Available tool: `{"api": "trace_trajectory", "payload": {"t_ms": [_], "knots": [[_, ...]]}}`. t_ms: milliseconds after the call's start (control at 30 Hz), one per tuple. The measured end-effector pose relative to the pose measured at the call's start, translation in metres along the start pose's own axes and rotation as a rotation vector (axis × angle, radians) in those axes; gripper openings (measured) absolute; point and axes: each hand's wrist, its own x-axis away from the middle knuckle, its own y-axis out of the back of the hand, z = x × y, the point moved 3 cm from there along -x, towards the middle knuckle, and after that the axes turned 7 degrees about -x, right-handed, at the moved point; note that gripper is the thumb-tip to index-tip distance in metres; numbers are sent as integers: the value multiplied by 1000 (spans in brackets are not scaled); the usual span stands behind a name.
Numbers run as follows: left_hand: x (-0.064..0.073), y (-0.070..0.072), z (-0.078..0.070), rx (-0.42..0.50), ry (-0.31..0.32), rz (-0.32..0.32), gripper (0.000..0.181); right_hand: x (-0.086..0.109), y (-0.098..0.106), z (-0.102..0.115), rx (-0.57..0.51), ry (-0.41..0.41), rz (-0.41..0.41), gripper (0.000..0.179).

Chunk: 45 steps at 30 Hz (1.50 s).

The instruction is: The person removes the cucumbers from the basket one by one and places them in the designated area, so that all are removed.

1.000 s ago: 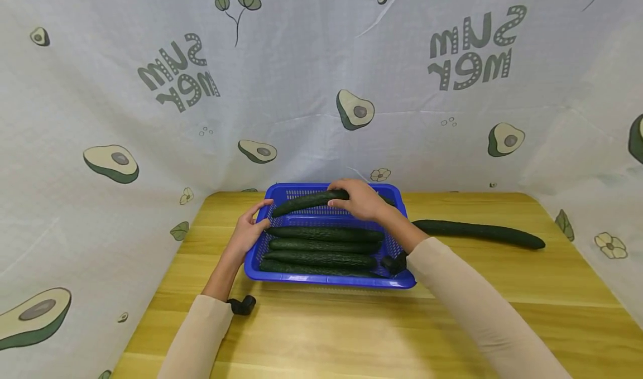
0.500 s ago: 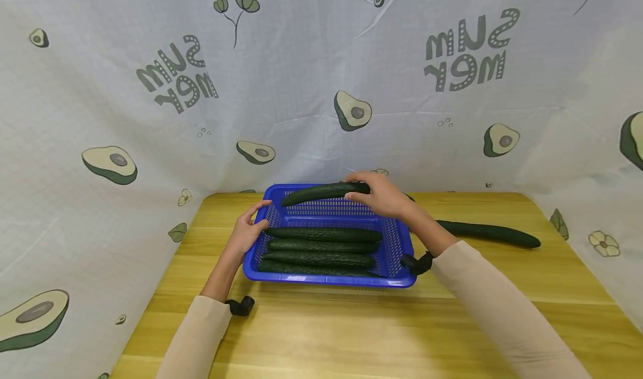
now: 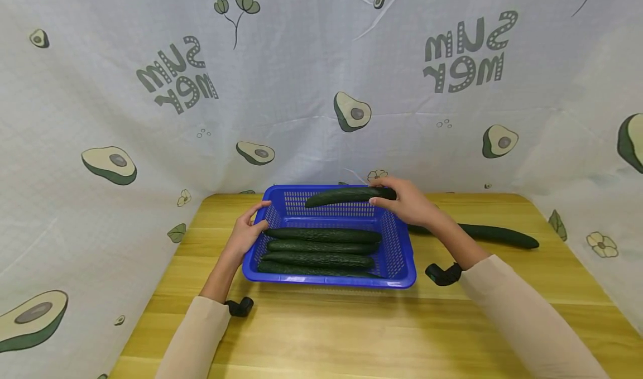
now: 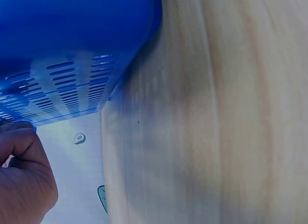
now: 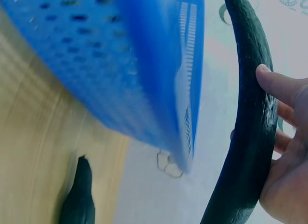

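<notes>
My right hand (image 3: 409,202) grips a dark green cucumber (image 3: 341,196) near its right end, raised over the back of a blue plastic basket (image 3: 329,280). In the right wrist view the thumb and fingers wrap this cucumber (image 5: 250,113), beside the basket's wall (image 5: 96,65). At the basket's left rim, my left hand (image 3: 243,235) holds the edge between thumb and fingers. The left wrist view has the curled left hand (image 4: 26,176) against the slotted basket side (image 4: 72,84). Several cucumbers (image 3: 324,234) lie side by side in the basket's front half.
Another cucumber (image 3: 494,234) lies on the wooden table (image 3: 351,334) to the right of the basket, partly hidden behind my right forearm. A white curtain (image 3: 301,61) printed with avocados stands close behind the basket and along both sides.
My right hand has moved right with the cucumber, from over the basket's middle to its back right corner. The left hand stays at the left rim.
</notes>
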Motion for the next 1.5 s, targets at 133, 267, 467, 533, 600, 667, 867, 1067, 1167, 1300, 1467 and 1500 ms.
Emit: {"api": "trace_trajectory", "payload": {"t_ms": [133,267,467,533,600,667,867,1067,1167,1300,1467,1500], "knots": [[0,0,1,-6,-4,2,57,10,6,-9,-3,-5,-19,50],[0,1,1,-2,0,11,57,19,12,-16,-1,-14,-26,51],[2,2,-4,18,33,40,59,33,22,-24,17,-34,-40,50],[5,1,-10,20,39,51,60,37,25,-27,18,-35,-44,49],[10,1,-16,19,43,59,60,42,28,-29,13,-41,-44,48],[14,1,-22,19,43,63,60,47,31,-32,13,-46,-47,49],[11,1,-17,30,21,52,60,59,42,-40,29,-61,-65,49],[3,0,-3,16,-14,36,58,71,51,-47,39,-78,-67,49],[2,0,-2,-3,-23,25,57,78,55,-53,43,-83,-72,49],[2,0,-1,-7,-25,19,57,87,60,-60,44,-103,-78,50],[2,-1,-2,2,-27,21,57,99,69,-68,62,-133,-83,53],[2,-1,-2,2,-28,21,57,102,70,-70,65,-137,-85,53]]}}
